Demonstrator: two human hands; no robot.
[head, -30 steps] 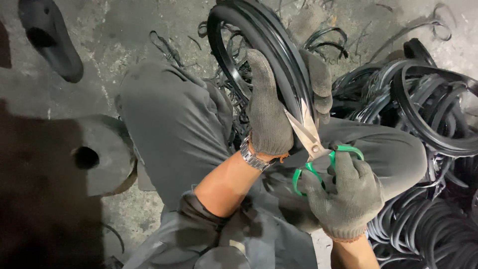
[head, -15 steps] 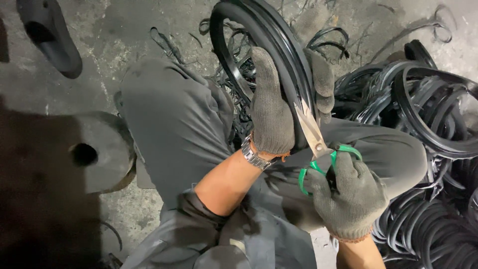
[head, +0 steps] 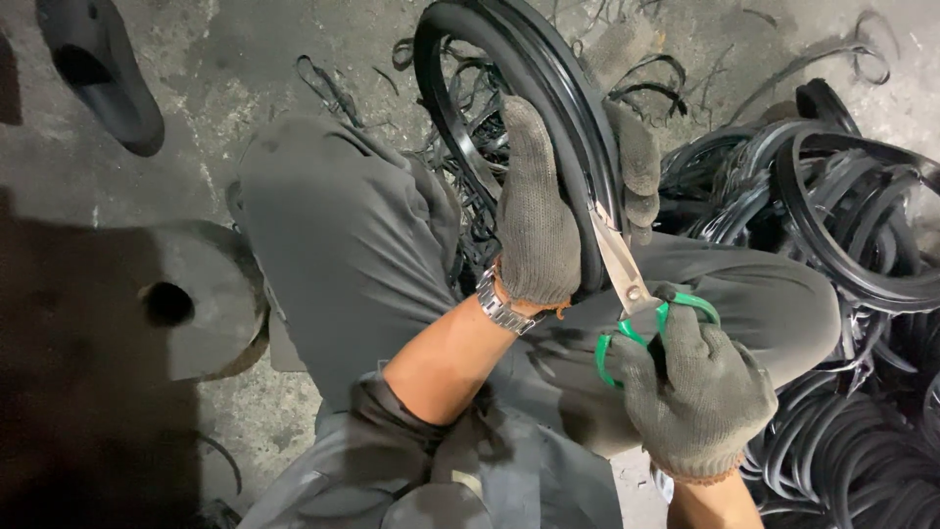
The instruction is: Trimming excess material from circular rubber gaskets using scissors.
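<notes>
My left hand [head: 543, 216], in a grey knit glove, grips a black rubber ring [head: 509, 49] held upright over my lap, thumb on the near side and fingers wrapped round the far side. A metal watch sits on that wrist. My right hand [head: 695, 387], also gloved, holds green-handled scissors [head: 636, 294] by the loops. The blades point up along the ring's edge, just beside my left hand. My grey trousers [head: 333, 245] fill the middle of the view.
A heap of black rubber rings [head: 862, 216] lies at the right. Thin black rubber trimmings [head: 328, 88] are scattered on the concrete floor beyond my knees. A dark round block with a hole [head: 186, 299] lies at the left, a black shoe-like object [head: 98, 69] at top left.
The scissors and my right hand have shifted slightly right and down along the ring's edge. My left hand keeps its grip on the ring.
</notes>
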